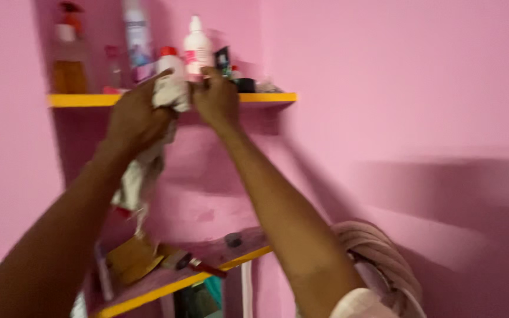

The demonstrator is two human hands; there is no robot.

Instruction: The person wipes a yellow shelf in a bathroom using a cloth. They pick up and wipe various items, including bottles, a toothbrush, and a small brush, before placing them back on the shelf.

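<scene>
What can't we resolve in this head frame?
- Right hand: what its fingers hold, if anything; motion blur.
- White cloth: covers the lower part of a small white bottle with a red cap.
- Tall bottle on the upper shelf: top cut off by the frame edge.
- Lower shelf items: blurred.

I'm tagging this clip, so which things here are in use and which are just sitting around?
In use:
left hand, gripping a white cloth
right hand, at the upper yellow-edged shelf
white bottle with red cap, beside the cloth

Lying about:
white pump bottle
amber spray bottle
lower shelf with blurred clutter
coiled hose
</scene>
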